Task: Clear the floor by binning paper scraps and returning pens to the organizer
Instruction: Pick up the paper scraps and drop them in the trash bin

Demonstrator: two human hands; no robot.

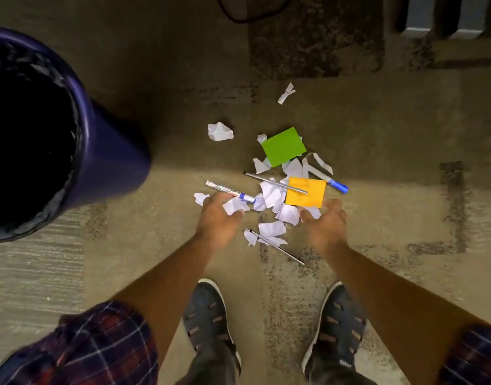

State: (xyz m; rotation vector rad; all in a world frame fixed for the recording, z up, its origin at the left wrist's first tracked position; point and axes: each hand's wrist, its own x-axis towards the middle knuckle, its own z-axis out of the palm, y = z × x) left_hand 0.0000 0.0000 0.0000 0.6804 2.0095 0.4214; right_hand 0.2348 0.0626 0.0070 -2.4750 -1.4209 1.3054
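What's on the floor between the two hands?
Head view: white paper scraps fill the gap between the left hand and right hand, with a thin silver pen lying slantwise at its near edge.

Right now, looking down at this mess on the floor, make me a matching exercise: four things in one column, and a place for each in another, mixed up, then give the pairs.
Things:
1. green note
2. orange note
3. bin
4. twisted scrap

Places:
A. standing at the far left of the view
B. lying alone, farthest from the shoes
C. under one end of a silver pen
D. just beyond the orange note, on white scraps

Pairs: 1-D, 2-C, 3-A, 4-B
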